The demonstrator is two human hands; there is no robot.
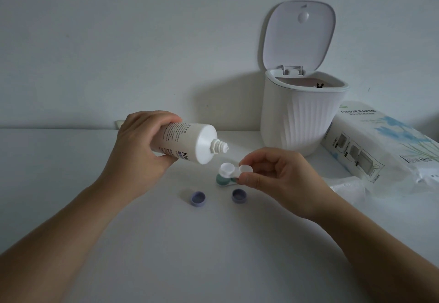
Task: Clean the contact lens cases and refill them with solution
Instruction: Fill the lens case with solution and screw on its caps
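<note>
My left hand [140, 146] grips a white solution bottle [190, 143], tipped on its side with its uncapped nozzle [219, 148] pointing right and slightly down. Just below the nozzle, my right hand [280, 179] pinches the right end of a white contact lens case [228, 168] with two open wells, held above the table. Under it lies a second case [222, 180] with green caps. Two purple caps [198, 198] [239, 196] lie open side up on the white table [213, 243] in front.
A white ribbed bin [301, 117] with its lid [299, 34] raised stands at the back right. Beside it lies a pack of tissue paper [380, 146], and a loose tissue [349, 188] sits by my right wrist.
</note>
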